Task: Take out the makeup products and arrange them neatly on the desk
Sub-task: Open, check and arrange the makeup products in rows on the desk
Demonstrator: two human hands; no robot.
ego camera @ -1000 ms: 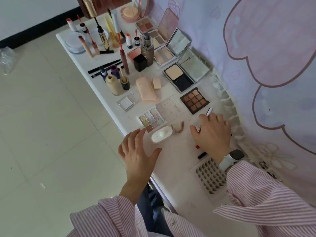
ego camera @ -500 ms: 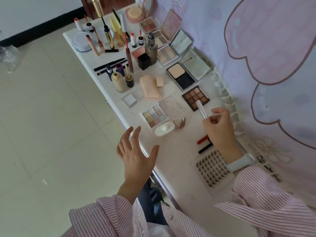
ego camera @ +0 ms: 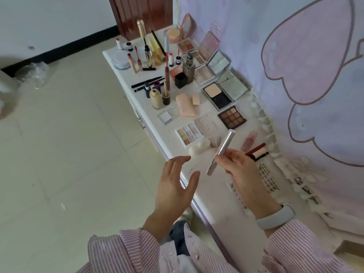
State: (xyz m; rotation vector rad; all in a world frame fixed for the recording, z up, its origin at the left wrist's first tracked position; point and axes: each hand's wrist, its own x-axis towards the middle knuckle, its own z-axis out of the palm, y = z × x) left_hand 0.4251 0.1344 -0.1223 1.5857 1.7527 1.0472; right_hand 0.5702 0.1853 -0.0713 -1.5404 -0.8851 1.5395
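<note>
My right hand (ego camera: 243, 174) pinches a slim silver makeup tube (ego camera: 221, 151) and holds it tilted above the near part of the white desk (ego camera: 214, 198). My left hand (ego camera: 174, 186) hovers beside it over the desk's front edge, fingers spread, holding nothing. Behind the hands lie a pale glitter eyeshadow palette (ego camera: 189, 134), a brown nine-pan palette (ego camera: 231, 117), a white oval case (ego camera: 199, 147), and red and pink lip sticks (ego camera: 256, 151). A false-lash tray (ego camera: 266, 179) lies partly under my right hand.
Farther back stand several bottles, mascaras, lip tubes and open compacts, such as a powder compact (ego camera: 217, 94) and a beige foundation bottle (ego camera: 155, 98). A pink printed curtain (ego camera: 295, 56) hangs along the desk's right side. Tiled floor (ego camera: 69, 144) lies to the left.
My right hand lifted the silver tube off the desk and brought it toward me. My left hand rose from the desk edge and now hovers open beside it. The camera tilted up.
</note>
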